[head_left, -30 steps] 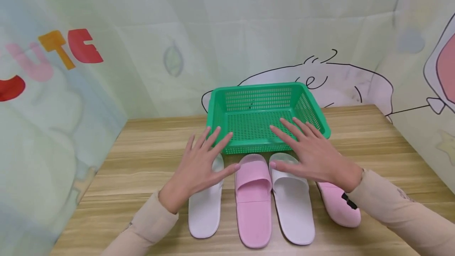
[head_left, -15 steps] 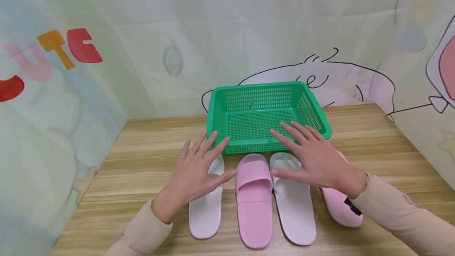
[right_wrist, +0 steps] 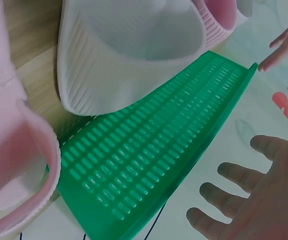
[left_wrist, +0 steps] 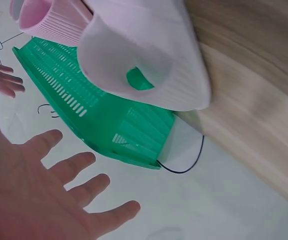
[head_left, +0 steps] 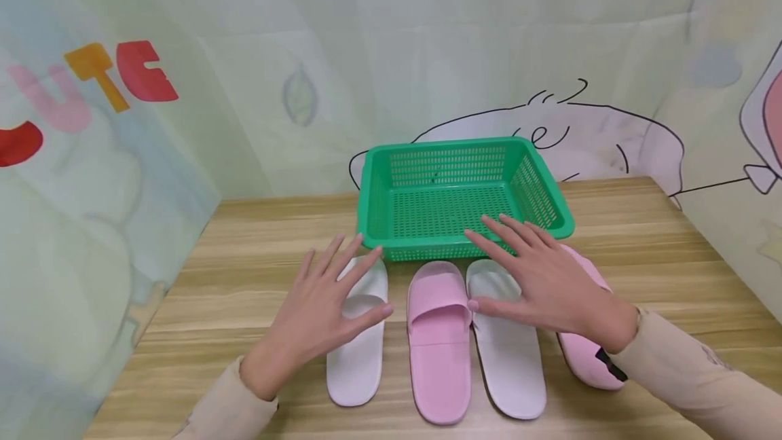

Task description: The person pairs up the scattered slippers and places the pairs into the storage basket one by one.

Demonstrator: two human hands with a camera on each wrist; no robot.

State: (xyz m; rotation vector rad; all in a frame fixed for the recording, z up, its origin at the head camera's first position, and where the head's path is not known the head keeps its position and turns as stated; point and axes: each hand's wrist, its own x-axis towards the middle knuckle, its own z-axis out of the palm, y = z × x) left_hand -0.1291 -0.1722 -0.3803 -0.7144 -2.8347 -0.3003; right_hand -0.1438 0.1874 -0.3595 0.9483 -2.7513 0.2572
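My left hand (head_left: 318, 307) hovers with spread fingers over the toe end of a white slipper (head_left: 354, 375), holding nothing. The right hand (head_left: 544, 280), also spread, hovers over the other white slipper (head_left: 510, 372) and partly covers a pink slipper (head_left: 589, 362) at the far right. Between the hands lies another pink slipper (head_left: 440, 372). All the slippers point toward a green plastic basket (head_left: 449, 246) behind them. In the left wrist view, the hand (left_wrist: 38, 185) has its fingers extended. The right wrist view likewise shows straight fingers on the hand (right_wrist: 259, 195).
The slippers and basket stand on a wood-grain table (head_left: 256, 250). A printed cloth (head_left: 244, 87) with a cartoon figure and coloured letters hangs behind and at the sides. A dark strap (head_left: 611, 364) sits at the right wrist.
My left hand has drawn back toward me and to the left, showing more of the white slipper. The right hand has shifted slightly back and right. The slippers and basket stay put.
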